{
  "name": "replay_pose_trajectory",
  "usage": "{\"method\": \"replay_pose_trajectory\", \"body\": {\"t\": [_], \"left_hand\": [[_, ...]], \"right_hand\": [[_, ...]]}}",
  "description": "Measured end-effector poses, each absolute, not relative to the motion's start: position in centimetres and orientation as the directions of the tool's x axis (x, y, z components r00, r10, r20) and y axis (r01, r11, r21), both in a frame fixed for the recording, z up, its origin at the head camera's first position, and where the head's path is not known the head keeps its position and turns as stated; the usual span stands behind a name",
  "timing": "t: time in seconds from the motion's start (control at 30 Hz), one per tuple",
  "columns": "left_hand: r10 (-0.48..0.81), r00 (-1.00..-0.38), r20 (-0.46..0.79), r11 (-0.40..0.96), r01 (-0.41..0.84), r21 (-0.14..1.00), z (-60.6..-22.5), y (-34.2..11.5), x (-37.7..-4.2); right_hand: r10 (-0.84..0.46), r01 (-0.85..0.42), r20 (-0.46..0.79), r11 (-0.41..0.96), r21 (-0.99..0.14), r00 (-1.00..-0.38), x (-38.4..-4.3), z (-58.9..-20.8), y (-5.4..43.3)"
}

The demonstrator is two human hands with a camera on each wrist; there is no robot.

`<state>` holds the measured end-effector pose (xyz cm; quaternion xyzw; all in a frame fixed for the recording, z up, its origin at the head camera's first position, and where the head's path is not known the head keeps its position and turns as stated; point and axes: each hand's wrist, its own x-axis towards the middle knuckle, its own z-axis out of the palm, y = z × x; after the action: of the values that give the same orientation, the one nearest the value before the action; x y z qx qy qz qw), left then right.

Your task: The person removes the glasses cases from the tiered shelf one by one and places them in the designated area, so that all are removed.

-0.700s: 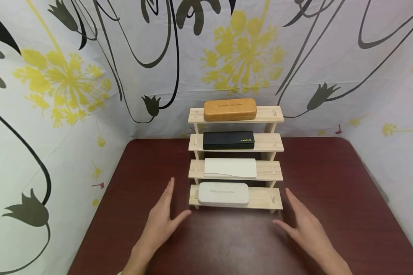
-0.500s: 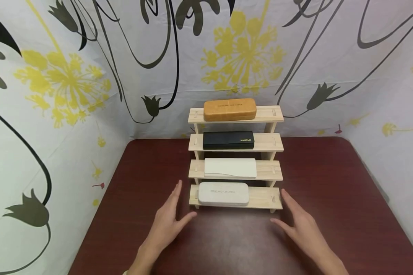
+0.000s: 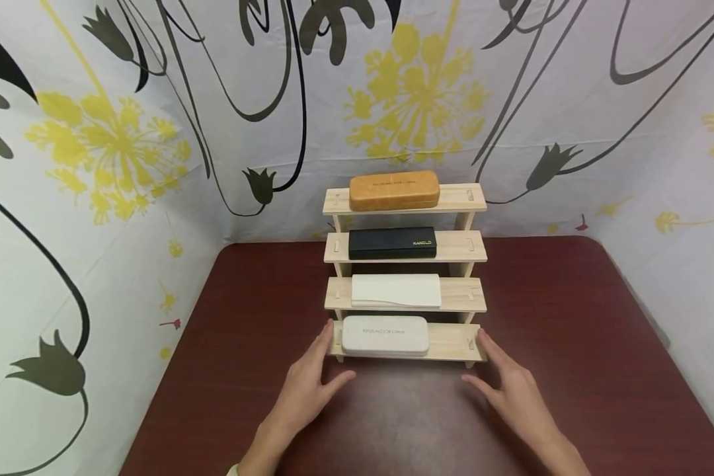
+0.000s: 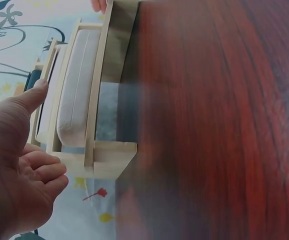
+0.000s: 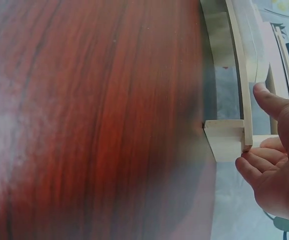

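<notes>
I have the wooden rack (image 3: 452, 340) between the left hand (image 3: 302, 395) and the right hand (image 3: 516, 395), each at one end of its lowest shelf; I can't tell if fingertips touch. Both hands look relaxed to me, gripping nothing. Nearest them sits the white case (image 3: 385, 335); the black case (image 3: 393, 244) and orange case (image 3: 395, 192) stand farther off.

Homelike corner, the exact kind of room hidden from view
White cloth (image 3: 125, 297) printed with yellow blossoms (image 3: 419, 109) and grey tulips (image 3: 260, 186) hangs slightly creased around three sides of a dark red, wood-grained, round-cornered table (image 3: 577, 337)
</notes>
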<state>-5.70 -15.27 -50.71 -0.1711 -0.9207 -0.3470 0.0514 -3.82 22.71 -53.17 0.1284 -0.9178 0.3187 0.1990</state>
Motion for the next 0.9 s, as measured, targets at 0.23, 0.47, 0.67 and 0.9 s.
{"method": "replay_pose_trajectory", "body": {"t": [0.23, 0.47, 0.67, 0.9], "left_hand": [[0.289, -0.933, 0.216, 0.701, 0.360, 0.616, -51.2, -14.4, -6.0], [0.300, -0.927, 0.225, 0.682, 0.373, 0.630, -51.6, -13.7, -6.2], [0.292, -0.927, 0.235, 0.679, 0.374, 0.632, -51.9, -13.5, -6.5], [0.261, -0.938, 0.228, 0.680, 0.347, 0.646, -52.0, -13.1, -6.8]], "right_hand": [[-0.091, -0.347, 0.435, 0.755, -0.556, -0.896, -4.1, -53.4, 22.6], [-0.078, -0.336, 0.427, 0.747, -0.574, -0.901, -4.3, -53.7, 22.7], [-0.070, -0.322, 0.413, 0.746, -0.583, -0.908, -4.6, -53.7, 22.7], [-0.053, -0.289, 0.385, 0.757, -0.586, -0.921, -5.1, -54.1, 22.6]]}}
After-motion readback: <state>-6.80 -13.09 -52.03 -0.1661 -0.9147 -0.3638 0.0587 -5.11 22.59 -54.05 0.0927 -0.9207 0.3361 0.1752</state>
